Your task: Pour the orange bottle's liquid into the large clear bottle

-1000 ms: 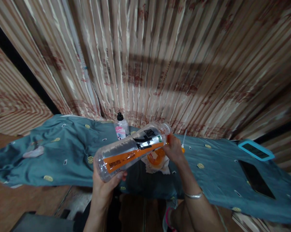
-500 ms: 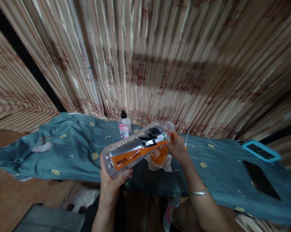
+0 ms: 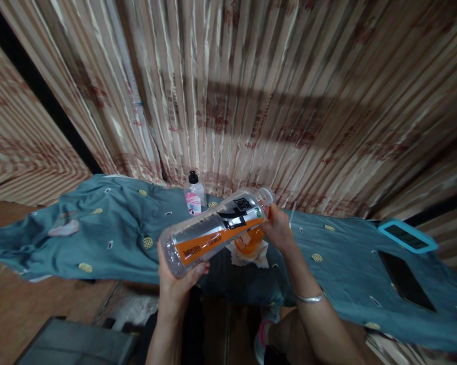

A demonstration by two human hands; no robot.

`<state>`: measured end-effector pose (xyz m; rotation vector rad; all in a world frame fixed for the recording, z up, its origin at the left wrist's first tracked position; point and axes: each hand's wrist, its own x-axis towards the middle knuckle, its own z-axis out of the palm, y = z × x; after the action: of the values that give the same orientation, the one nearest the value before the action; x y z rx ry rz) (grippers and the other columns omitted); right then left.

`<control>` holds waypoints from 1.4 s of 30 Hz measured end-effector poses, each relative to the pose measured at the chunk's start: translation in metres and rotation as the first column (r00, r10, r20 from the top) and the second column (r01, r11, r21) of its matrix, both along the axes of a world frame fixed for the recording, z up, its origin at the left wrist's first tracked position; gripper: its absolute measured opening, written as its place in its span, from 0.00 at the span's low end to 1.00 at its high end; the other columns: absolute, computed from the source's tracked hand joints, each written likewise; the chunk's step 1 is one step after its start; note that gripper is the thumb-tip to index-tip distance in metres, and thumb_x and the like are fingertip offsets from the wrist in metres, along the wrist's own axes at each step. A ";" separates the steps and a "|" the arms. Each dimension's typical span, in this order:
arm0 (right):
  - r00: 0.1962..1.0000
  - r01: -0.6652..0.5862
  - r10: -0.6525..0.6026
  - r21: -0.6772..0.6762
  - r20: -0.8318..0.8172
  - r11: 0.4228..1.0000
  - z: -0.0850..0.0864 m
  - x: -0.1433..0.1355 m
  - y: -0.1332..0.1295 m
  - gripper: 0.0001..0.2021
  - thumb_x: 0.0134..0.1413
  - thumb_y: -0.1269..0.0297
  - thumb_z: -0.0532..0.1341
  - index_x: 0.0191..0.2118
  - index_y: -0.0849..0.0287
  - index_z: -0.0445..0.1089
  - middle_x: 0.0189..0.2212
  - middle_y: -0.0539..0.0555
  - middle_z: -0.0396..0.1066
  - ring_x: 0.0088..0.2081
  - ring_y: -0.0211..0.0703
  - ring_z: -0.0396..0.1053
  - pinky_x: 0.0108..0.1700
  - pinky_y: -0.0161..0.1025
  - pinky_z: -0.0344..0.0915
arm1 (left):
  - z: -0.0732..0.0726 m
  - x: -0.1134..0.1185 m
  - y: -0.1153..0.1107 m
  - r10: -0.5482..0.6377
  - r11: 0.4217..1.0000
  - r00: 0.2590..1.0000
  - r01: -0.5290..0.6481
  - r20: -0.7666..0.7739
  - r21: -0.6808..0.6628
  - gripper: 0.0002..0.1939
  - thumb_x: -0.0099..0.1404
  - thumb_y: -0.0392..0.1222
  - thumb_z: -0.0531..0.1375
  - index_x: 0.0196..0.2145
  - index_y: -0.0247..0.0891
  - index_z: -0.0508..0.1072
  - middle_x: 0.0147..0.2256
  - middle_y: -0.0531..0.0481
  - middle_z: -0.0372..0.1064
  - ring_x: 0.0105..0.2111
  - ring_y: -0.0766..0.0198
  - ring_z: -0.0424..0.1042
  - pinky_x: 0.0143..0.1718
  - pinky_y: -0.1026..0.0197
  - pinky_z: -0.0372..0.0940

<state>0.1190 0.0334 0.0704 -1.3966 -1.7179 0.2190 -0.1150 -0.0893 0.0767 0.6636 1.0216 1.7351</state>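
Observation:
A large clear plastic bottle (image 3: pixel 217 230) with an orange, black and silver label is tilted, its open mouth up to the right. My left hand (image 3: pixel 177 284) grips its base, thumb along the near side. Near the bottle's neck is my right hand (image 3: pixel 277 228), fingers closed and partly hidden, so what they hold is unclear. Under the neck, an orange translucent object (image 3: pixel 250 242) rests over a crumpled white tissue (image 3: pixel 264 258). Behind the large bottle stands a small clear bottle (image 3: pixel 193 200) with a black cap and pink label.
A teal patterned cloth (image 3: pixel 125 248) covers the long surface. To the right lie a blue-framed device (image 3: pixel 407 236) and a dark phone (image 3: pixel 406 281). A pale item (image 3: pixel 64 228) is at the left. Behind hangs a striped curtain (image 3: pixel 228 101). A grey stool (image 3: pixel 76 342) stands lower left.
The view has shifted slightly. The large bottle and both hands keep nearly the same pose.

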 end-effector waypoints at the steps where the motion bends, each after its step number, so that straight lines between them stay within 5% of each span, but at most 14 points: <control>1: 1.000 -0.002 0.002 0.004 -0.003 1.000 0.000 0.000 0.000 0.09 0.53 0.56 0.62 0.38 0.53 0.69 0.30 0.53 0.79 0.32 0.50 0.77 0.35 0.40 0.69 | 0.000 0.000 0.000 -0.002 1.000 1.000 0.002 -0.005 0.004 0.44 0.37 0.54 0.84 0.46 0.40 0.67 0.28 0.51 0.76 0.24 0.58 0.75 0.24 0.61 0.72; 16: 0.997 -0.040 0.038 -0.032 -0.069 0.999 0.011 -0.004 -0.010 0.07 0.51 0.59 0.61 0.36 0.52 0.66 0.35 0.55 0.82 0.34 0.51 0.79 0.39 0.42 0.72 | 0.000 -0.005 -0.004 0.039 0.999 0.997 -0.041 -0.064 -0.029 0.57 0.36 0.56 0.84 0.58 0.40 0.63 0.41 0.47 0.76 0.24 0.60 0.74 0.24 0.58 0.73; 21: 0.996 -0.029 0.026 -0.040 -0.082 0.999 0.016 -0.006 -0.015 0.08 0.51 0.61 0.61 0.38 0.53 0.68 0.34 0.54 0.81 0.36 0.52 0.80 0.41 0.43 0.73 | 0.004 -0.005 -0.008 0.040 0.997 0.995 -0.046 -0.087 -0.066 0.43 0.40 0.57 0.83 0.46 0.41 0.66 0.38 0.49 0.77 0.26 0.61 0.75 0.27 0.60 0.74; 28: 0.996 -0.030 0.026 -0.057 -0.080 0.998 0.020 -0.009 -0.018 0.10 0.59 0.56 0.61 0.42 0.54 0.72 0.33 0.54 0.81 0.35 0.52 0.80 0.39 0.43 0.74 | 0.006 -0.002 -0.009 0.038 0.993 0.993 -0.051 -0.116 -0.106 0.42 0.41 0.62 0.81 0.43 0.43 0.65 0.25 0.54 0.75 0.21 0.58 0.74 0.25 0.59 0.73; 34: 0.997 -0.032 0.027 -0.077 -0.068 0.996 0.019 -0.009 -0.017 0.14 0.62 0.51 0.61 0.46 0.55 0.73 0.36 0.57 0.83 0.37 0.55 0.81 0.40 0.45 0.75 | -0.015 -0.014 -0.006 0.056 0.998 0.983 -0.054 -0.175 0.012 0.37 0.44 0.57 0.81 0.45 0.41 0.71 0.39 0.46 0.77 0.28 0.56 0.76 0.22 0.59 0.71; 38: 0.997 -0.036 0.031 -0.079 -0.064 0.996 0.019 -0.009 -0.017 0.16 0.62 0.49 0.62 0.46 0.55 0.73 0.37 0.58 0.83 0.38 0.57 0.82 0.40 0.47 0.76 | -0.026 -0.018 -0.006 0.055 0.998 0.977 -0.055 -0.207 0.009 0.33 0.49 0.57 0.79 0.45 0.41 0.73 0.31 0.50 0.74 0.25 0.58 0.73 0.26 0.57 0.74; 42: 0.997 -0.035 0.031 -0.061 -0.067 0.998 0.019 -0.008 -0.017 0.16 0.64 0.49 0.61 0.47 0.56 0.73 0.38 0.59 0.83 0.39 0.56 0.82 0.42 0.47 0.76 | -0.016 -0.007 -0.010 0.105 0.994 0.977 -0.104 -0.183 0.014 0.30 0.47 0.57 0.80 0.37 0.41 0.71 0.29 0.52 0.75 0.26 0.58 0.76 0.29 0.59 0.76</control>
<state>0.1107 0.0164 0.0890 -1.3910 -1.6930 0.3360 -0.1223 -0.0994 0.0604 0.7968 1.1991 1.7918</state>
